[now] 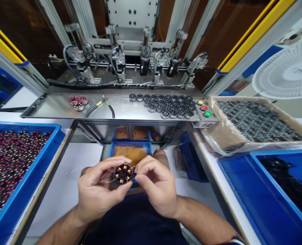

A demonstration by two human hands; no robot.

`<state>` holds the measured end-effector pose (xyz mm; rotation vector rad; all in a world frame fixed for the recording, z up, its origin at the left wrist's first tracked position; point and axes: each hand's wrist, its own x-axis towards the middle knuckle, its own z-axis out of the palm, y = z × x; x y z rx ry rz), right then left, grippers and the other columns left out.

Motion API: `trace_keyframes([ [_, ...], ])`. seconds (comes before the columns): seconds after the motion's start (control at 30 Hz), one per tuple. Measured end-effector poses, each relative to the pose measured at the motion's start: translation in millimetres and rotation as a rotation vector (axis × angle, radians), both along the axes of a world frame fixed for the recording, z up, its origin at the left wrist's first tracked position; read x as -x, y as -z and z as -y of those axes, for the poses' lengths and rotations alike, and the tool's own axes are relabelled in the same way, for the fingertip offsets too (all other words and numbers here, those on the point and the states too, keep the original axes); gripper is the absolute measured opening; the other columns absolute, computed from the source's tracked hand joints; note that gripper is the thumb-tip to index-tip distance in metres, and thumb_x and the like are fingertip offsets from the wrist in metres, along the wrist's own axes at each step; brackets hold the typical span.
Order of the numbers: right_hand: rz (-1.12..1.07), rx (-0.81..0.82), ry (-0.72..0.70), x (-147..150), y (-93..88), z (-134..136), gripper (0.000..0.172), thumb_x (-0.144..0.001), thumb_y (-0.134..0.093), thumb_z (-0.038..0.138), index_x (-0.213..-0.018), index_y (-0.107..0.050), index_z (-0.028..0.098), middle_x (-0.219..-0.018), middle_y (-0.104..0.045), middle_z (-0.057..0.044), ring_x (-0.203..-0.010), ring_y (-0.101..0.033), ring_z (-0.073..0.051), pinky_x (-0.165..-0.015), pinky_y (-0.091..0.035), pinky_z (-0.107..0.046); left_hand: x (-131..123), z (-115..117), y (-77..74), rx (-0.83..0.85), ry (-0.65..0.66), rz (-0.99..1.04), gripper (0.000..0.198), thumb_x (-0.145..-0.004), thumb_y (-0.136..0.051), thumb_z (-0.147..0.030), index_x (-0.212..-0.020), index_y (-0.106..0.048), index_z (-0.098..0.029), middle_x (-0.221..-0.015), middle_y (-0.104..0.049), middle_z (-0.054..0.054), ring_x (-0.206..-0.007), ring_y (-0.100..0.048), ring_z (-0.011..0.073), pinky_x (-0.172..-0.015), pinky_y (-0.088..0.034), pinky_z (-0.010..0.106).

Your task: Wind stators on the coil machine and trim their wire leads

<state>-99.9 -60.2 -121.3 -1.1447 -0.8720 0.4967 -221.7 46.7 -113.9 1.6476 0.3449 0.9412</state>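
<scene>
A round stator with copper windings [123, 174] is held up over my lap, its open centre facing me. My left hand [100, 187] grips it by the rim, fingers above and thumb below. Fine wire ends stick out on both sides of it. At its right edge my right hand [154, 182] is closed, thumb and index finger pinched on a thin wire. On the metal shelf lie pliers with black and yellow-green handles [100, 107], beside a few wound stators with red parts [78, 103].
Many unwound cores [170, 104] cover the shelf's right half, near the coloured buttons [204, 108]. A blue bin of wound stators [56, 131] stands left; a lined carton [214, 136], blue trays [237, 183] and a fan [291, 69] are right. Machine fixtures [119, 64] stand behind.
</scene>
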Motion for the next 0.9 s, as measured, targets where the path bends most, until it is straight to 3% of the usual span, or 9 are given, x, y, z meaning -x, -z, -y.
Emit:
trace_keyframes([
  [0.1, 0.016, -0.023, -0.033, -2, -2.7, -1, 0.007, -0.086, -0.068, 0.024, -0.082, -0.065, 0.019, -0.075, -0.062, -0.003, -0.072, -0.060, -0.015, -0.066, -0.050, -0.029, 0, 0, -1.5, -0.034, -0.014, -0.006, 0.048, -0.063, -0.078, -0.001, -0.105, -0.070, -0.021, -0.101, -0.076, 0.004, -0.093, -0.073, 0.0170, -0.088, -0.059, 0.024],
  [0.3, 0.085, -0.061, 0.035, -3, -5.2, 1, 0.008, -0.086, -0.066, 0.017, -0.079, -0.065, 0.020, -0.071, -0.062, -0.002, -0.070, -0.060, -0.015, -0.067, -0.050, -0.031, -2, 1, -4.6, -0.102, -0.050, -0.009, 0.047, -0.061, -0.078, -0.001, -0.104, -0.070, -0.020, -0.098, -0.077, 0.005, -0.090, -0.074, 0.0187, -0.085, -0.061, 0.026],
  [0.4, 0.147, -0.098, 0.002, -7, -5.3, 2, 0.006, -0.085, -0.065, 0.014, -0.087, -0.067, 0.019, -0.076, -0.063, -0.004, -0.074, -0.060, -0.016, -0.067, -0.051, -0.031, -3, 0, -8.3, -0.048, -0.012, -0.013, 0.046, -0.062, -0.076, 0.000, -0.103, -0.070, -0.021, -0.096, -0.077, 0.004, -0.086, -0.074, 0.0176, -0.083, -0.061, 0.023],
  [0.53, 0.273, -0.122, -0.020, -14, -5.9, -1, 0.024, -0.082, -0.064, 0.008, -0.103, -0.066, 0.019, -0.086, -0.065, -0.007, -0.081, -0.061, -0.018, -0.070, -0.052, -0.033, -5, -3, -13.7, 0.076, 0.079, -0.004, 0.042, -0.064, -0.073, 0.000, -0.100, -0.070, -0.021, -0.093, -0.078, 0.003, -0.083, -0.075, 0.0163, -0.080, -0.060, 0.019],
  [0.63, 0.368, -0.169, 0.003, -16, -7.8, -3, 0.023, -0.082, -0.065, 0.008, -0.102, -0.067, 0.020, -0.082, -0.066, -0.006, -0.078, -0.062, -0.018, -0.070, -0.052, -0.036, -4, -4, -15.5, 0.101, 0.102, -0.007, 0.042, -0.063, -0.071, 0.000, -0.099, -0.071, -0.021, -0.092, -0.078, 0.003, -0.083, -0.075, 0.0162, -0.079, -0.059, 0.019],
  [0.73, 0.411, -0.182, 0.079, -10, -10.6, -2, 0.020, -0.082, -0.062, 0.006, -0.095, -0.068, 0.020, -0.075, -0.066, -0.005, -0.069, -0.060, -0.018, -0.065, -0.051, -0.036, -3, -2, -13.4, 0.078, 0.093, -0.006, 0.044, -0.063, -0.071, 0.001, -0.101, -0.071, -0.021, -0.094, -0.077, 0.005, -0.083, -0.075, 0.0174, -0.079, -0.060, 0.021],
  [0.9, 0.412, -0.240, 0.139, 2, -12.3, 0, 0.027, -0.080, -0.061, 0.005, -0.101, -0.067, 0.021, -0.071, -0.067, -0.005, -0.065, -0.060, -0.018, -0.062, -0.051, -0.037, -2, 4, -3.9, -0.031, 0.021, 0.016, 0.050, -0.064, -0.073, 0.001, -0.108, -0.067, -0.022, -0.099, -0.075, 0.005, -0.085, -0.073, 0.0182, -0.080, -0.061, 0.026],
])
